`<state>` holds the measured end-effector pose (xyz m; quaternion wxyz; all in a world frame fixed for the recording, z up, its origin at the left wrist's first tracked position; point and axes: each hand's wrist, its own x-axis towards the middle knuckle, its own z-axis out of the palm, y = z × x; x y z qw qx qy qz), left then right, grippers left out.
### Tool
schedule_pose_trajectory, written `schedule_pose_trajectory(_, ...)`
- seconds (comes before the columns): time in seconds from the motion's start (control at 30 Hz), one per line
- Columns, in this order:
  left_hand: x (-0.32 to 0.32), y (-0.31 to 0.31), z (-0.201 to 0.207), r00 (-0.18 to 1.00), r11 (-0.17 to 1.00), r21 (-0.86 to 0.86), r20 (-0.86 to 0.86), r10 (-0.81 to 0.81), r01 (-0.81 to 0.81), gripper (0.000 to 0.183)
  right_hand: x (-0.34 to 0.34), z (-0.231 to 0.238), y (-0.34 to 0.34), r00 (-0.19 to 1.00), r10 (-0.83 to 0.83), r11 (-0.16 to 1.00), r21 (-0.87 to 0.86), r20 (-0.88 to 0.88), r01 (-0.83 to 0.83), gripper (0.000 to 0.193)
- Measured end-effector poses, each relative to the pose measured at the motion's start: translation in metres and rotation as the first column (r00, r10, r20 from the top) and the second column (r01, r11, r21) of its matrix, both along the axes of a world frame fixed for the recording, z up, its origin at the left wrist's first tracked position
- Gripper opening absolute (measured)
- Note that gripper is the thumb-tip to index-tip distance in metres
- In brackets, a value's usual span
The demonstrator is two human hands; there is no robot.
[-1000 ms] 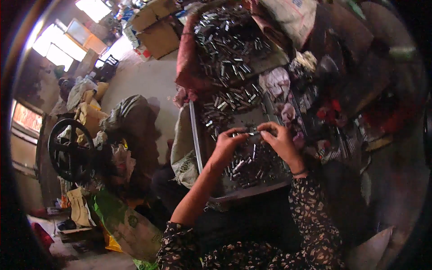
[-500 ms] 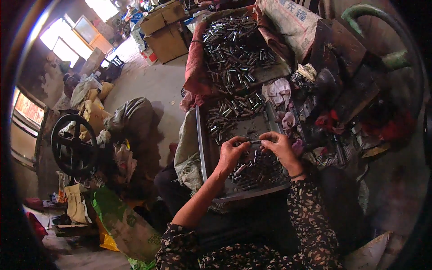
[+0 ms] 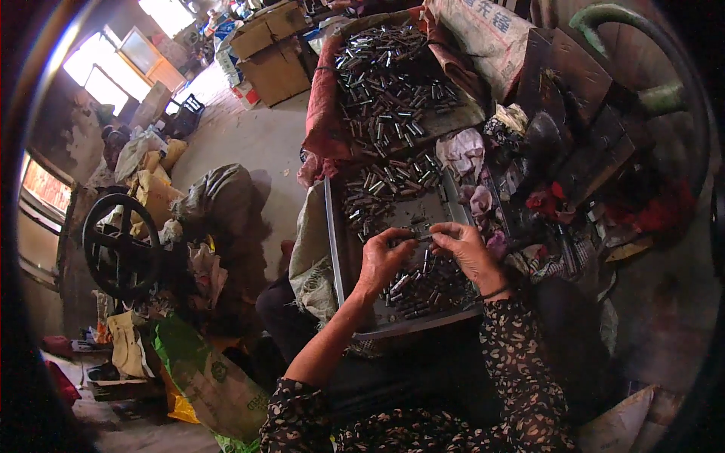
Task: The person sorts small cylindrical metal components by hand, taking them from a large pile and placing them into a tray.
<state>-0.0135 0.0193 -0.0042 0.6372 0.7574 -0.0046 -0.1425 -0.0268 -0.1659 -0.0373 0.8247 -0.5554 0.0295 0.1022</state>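
Observation:
My left hand (image 3: 385, 257) and my right hand (image 3: 466, 249) meet over a grey tray (image 3: 333, 234). Both are closed, fingertips pinched round a small metal cylinder (image 3: 422, 235) held level between them. Its ends are hidden by my fingers. Beneath my hands, the near part of the tray holds a pile of dark metal cylinders (image 3: 427, 291). Toward the far side lies a looser heap of shiny and brownish cylinders (image 3: 393, 181). Behind the tray, a large pile of similar cylinders (image 3: 393, 83) rests on an open reddish sack (image 3: 323, 106).
Rags (image 3: 462, 151) lie along the tray's right side, beside dark metal plates (image 3: 570, 72) and a green curved machine part (image 3: 604, 16). A black handwheel (image 3: 122, 245) stands at left, near stuffed sacks (image 3: 219, 200). A cardboard box (image 3: 276, 72) sits on the floor farther back.
My hands stay together over the tray, both still on the small cylinder; the right fingers have shifted slightly along it. The whole view has moved a little.

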Motion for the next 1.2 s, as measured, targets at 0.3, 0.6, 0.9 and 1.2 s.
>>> schedule_pose_trajectory(0.3,-0.006,-0.007,0.003,0.99,0.993,-0.111,-0.138,0.014,-0.029,0.021,-0.014,0.027,0.014,0.997,-0.079,0.948,-0.311,-0.025,0.067,0.027)
schedule_pose_trajectory(0.6,-0.012,-0.04,0.019,0.987,0.984,-0.174,-0.145,-0.069,0.043,0.029,-0.025,0.005,-0.004,0.942,-0.319,0.876,-0.347,0.105,0.335,0.024)
schedule_pose_trajectory(0.9,-0.01,-0.053,0.019,0.826,0.813,-0.572,-0.506,-0.246,-0.108,0.032,-0.033,0.051,-0.088,0.749,-0.396,0.249,-0.723,0.532,0.645,0.017)
schedule_pose_trajectory(1.2,-0.009,-0.086,0.023,0.857,0.897,-0.436,-0.433,-0.279,0.071,0.03,-0.035,0.064,-0.079,0.781,-0.342,0.341,-0.705,0.522,0.621,0.015)
